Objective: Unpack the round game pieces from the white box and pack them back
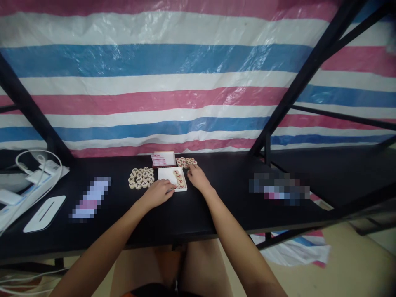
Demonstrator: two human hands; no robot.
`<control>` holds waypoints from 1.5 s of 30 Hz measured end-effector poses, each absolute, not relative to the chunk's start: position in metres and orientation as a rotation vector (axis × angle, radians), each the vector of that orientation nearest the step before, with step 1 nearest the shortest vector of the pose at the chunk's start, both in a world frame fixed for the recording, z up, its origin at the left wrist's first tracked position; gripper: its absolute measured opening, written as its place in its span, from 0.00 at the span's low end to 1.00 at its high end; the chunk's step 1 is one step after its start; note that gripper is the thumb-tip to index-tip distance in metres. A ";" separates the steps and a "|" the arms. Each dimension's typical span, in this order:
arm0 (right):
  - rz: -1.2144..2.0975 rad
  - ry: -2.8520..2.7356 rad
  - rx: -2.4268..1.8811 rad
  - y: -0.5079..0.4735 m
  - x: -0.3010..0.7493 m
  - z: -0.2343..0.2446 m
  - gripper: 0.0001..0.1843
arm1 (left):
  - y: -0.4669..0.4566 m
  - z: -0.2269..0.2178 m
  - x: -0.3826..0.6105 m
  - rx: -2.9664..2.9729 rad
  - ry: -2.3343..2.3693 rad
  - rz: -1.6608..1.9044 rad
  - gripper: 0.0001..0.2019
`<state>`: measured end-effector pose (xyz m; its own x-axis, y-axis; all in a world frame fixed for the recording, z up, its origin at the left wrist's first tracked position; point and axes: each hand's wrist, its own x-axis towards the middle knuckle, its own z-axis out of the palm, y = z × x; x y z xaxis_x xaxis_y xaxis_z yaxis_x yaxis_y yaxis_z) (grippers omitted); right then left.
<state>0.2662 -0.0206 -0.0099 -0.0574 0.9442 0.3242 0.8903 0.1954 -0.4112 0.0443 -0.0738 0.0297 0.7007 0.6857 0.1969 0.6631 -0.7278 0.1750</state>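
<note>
A small white box (163, 174) stands on the black desk, with a row of red-marked Chinese chess pieces (178, 177) along its right side. My left hand (159, 193) lies over its front edge, fingers stretched toward the nearest pieces. Right of the box, my right hand (197, 176) reaches with spread fingers to a group of red-marked Chinese chess pieces (185, 160); its fingertips touch the near side of that group. Dark-marked Chinese chess pieces (142, 178) lie in rows to the left. Behind the box is its lid (163, 159), open side up, with pink-printed paper at its left.
A white tray-like device (45, 213) and a power strip (15, 208) with cables are at the left. Blurred items (91, 198) lie nearby and at the far right (278, 188). Black frame posts (278, 103) rise beside a striped plastic sheet (161, 62).
</note>
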 end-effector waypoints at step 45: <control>0.297 -2.128 -1.239 -0.035 0.258 -0.004 0.12 | -0.072 0.020 0.042 2.690 1.053 0.456 0.11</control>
<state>0.2583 -0.0348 -0.0039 -0.3424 0.8405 0.4198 0.6933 0.5276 -0.4909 0.0420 -0.0716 0.0204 0.6957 0.6882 0.2060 0.6211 -0.7203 0.3090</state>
